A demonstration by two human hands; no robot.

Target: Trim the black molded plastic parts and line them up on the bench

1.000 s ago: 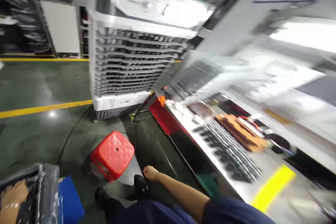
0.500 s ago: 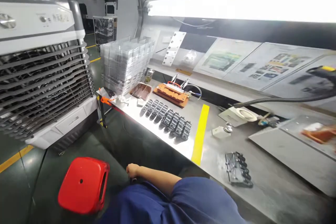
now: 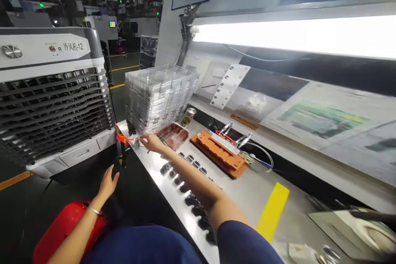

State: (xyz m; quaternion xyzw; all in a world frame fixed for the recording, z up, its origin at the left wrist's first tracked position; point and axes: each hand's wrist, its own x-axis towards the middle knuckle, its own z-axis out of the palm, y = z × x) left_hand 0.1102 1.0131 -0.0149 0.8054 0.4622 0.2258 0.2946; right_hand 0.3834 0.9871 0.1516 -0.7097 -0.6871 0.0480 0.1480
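Note:
My right hand [image 3: 150, 143] reaches across the bench to its far left corner. Its fingers are curled down by a crumpled white thing [image 3: 136, 138], and what they grip, if anything, is hidden. Just left of it, an orange-handled item [image 3: 123, 137] lies at the corner. My left hand [image 3: 108, 183] hangs in the air off the bench, fingers apart, holding nothing. Below my right forearm are rows of small dark moulded parts [image 3: 177, 180], partly covered by the arm. A brown shallow tray [image 3: 175, 135] sits beyond the right hand.
Stacked clear plastic trays [image 3: 154, 95] stand at the back left, beside a jar [image 3: 188, 116]. An orange fixture [image 3: 216, 152] with clamps and hoses lies mid-bench; yellow tape [image 3: 274, 210] is to its right. An air cooler [image 3: 55, 103] and red stool [image 3: 66, 222] are at left.
My right hand has gone from below the bench edge, where it was closed, up to the bench's left corner. My left hand has come into view. The view has shifted left.

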